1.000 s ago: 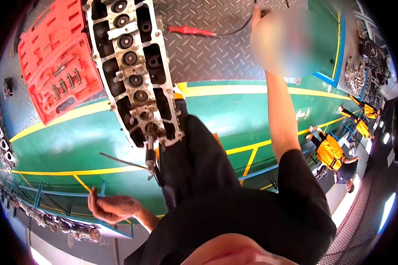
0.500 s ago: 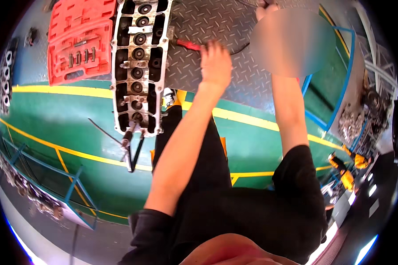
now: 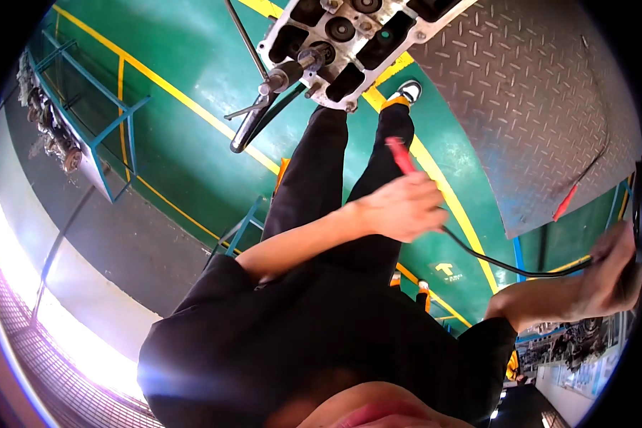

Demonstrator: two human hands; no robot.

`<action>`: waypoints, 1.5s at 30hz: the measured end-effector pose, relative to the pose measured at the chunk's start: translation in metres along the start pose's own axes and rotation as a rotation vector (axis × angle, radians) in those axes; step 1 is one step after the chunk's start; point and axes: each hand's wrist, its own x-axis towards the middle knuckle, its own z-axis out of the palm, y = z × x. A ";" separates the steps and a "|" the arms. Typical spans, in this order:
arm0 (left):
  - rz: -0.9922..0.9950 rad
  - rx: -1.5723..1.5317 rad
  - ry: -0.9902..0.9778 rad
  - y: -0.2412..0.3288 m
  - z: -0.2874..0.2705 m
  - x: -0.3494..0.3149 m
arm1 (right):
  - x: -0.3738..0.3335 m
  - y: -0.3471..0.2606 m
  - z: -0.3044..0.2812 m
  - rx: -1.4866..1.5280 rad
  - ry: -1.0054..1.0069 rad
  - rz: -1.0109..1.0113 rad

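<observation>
My left hand [image 3: 409, 207] is closed around a red-handled piece [image 3: 401, 155] whose tip sticks out past the thumb side, in front of my legs. A black cable [image 3: 510, 266] runs from this fist in a sagging curve to my right hand [image 3: 610, 274] at the far right edge. That hand is smeared but appears closed on the cable; what lies inside it is hidden. Ahead, an engine cylinder head [image 3: 360, 53] is cut off by the top edge. A metal lever tool [image 3: 282, 80] is fixed on its near end, away from both hands.
A diamond-tread metal plate [image 3: 506, 93] spreads at the upper right, with a second red-handled piece [image 3: 566, 203] on a thin wire near its edge. Green floor with yellow lines lies below. A blue-framed rack of metal parts [image 3: 71, 135] stands left.
My view has swung right and down, so the red toolbox is out of sight. My left hand has gripped the red-handled piece and lifted it off the plate toward me. My right arm has swung outward.
</observation>
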 end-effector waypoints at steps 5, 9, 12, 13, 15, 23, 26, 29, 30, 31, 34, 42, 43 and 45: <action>-0.182 0.084 0.059 -0.024 -0.077 -0.116 | -0.077 -0.096 0.116 0.125 -0.512 -0.108; -0.301 0.048 0.142 -0.020 -0.108 -0.181 | -0.089 -0.144 0.189 -0.035 -0.659 0.006; -0.403 0.013 0.210 -0.015 -0.107 -0.211 | -0.090 -0.157 0.214 -0.126 -0.711 0.086; -0.426 0.011 0.218 -0.014 -0.105 -0.217 | -0.092 -0.158 0.220 -0.125 -0.675 0.094; -0.479 0.004 0.269 -0.013 -0.102 -0.225 | -0.098 -0.159 0.229 -0.153 -0.705 0.161; -0.590 0.021 0.290 -0.022 -0.107 -0.239 | -0.104 -0.161 0.252 -0.137 -0.664 0.175; -0.608 0.040 0.291 -0.022 -0.108 -0.246 | -0.102 -0.163 0.255 -0.168 -0.673 0.179; -0.648 0.047 0.293 -0.021 -0.109 -0.253 | -0.104 -0.166 0.258 -0.153 -0.635 0.200; -0.638 0.045 0.279 -0.020 -0.110 -0.255 | -0.104 -0.167 0.258 -0.150 -0.624 0.204; -0.664 0.030 0.254 -0.020 -0.109 -0.256 | -0.105 -0.167 0.258 -0.152 -0.632 0.211; -0.669 0.037 0.269 -0.020 -0.111 -0.258 | -0.105 -0.167 0.258 -0.143 -0.644 0.226; -0.576 0.028 0.332 -0.026 -0.104 -0.245 | -0.111 -0.156 0.259 -0.047 -0.587 0.216; -0.577 0.047 0.326 -0.026 -0.104 -0.244 | -0.112 -0.155 0.259 -0.045 -0.598 0.203; -0.537 0.087 0.338 -0.028 -0.102 -0.243 | -0.113 -0.155 0.259 -0.052 -0.609 0.207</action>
